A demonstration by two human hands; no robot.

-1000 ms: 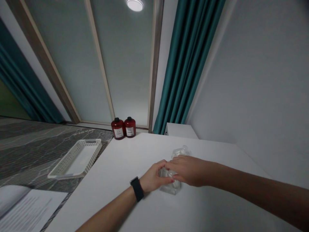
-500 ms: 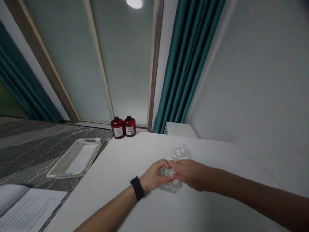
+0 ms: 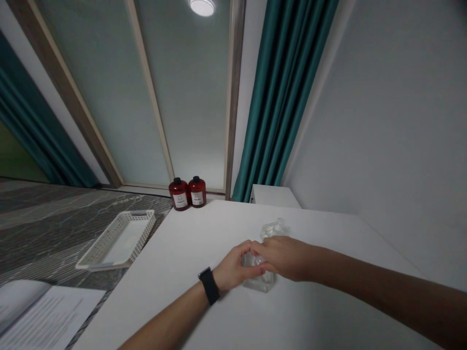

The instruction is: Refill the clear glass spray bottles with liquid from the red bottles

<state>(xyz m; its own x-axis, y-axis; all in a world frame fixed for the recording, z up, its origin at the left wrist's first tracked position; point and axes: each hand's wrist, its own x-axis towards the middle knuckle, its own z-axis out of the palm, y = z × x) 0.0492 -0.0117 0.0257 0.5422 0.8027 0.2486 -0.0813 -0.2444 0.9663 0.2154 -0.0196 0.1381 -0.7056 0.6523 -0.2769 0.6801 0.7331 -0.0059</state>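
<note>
A squat clear bottle (image 3: 260, 284) stands on the white table, its angular base showing below my hands. My left hand (image 3: 232, 268), with a dark watch on the wrist, curls its thumb and fingers round the bottle's upper part. From the right, my right hand (image 3: 282, 256) closes its fingers over the bottle's round top, which is mostly hidden. Just behind it is a second clear bottle (image 3: 274, 228), partly covered by my right hand and not touched by my left.
Two dark red bottles (image 3: 180, 198) with black caps and white labels stand at the table's (image 3: 204, 238) far left corner. Left of the table are a white perforated basket (image 3: 140, 238) and an open booklet (image 3: 69, 306). A white cabinet (image 3: 275, 196) and green curtain (image 3: 288, 97) are behind.
My right hand has shifted slightly and turned, its fingers now covering more of the bottle's round top. My left hand keeps its hold. The whole view has shifted a little.
</note>
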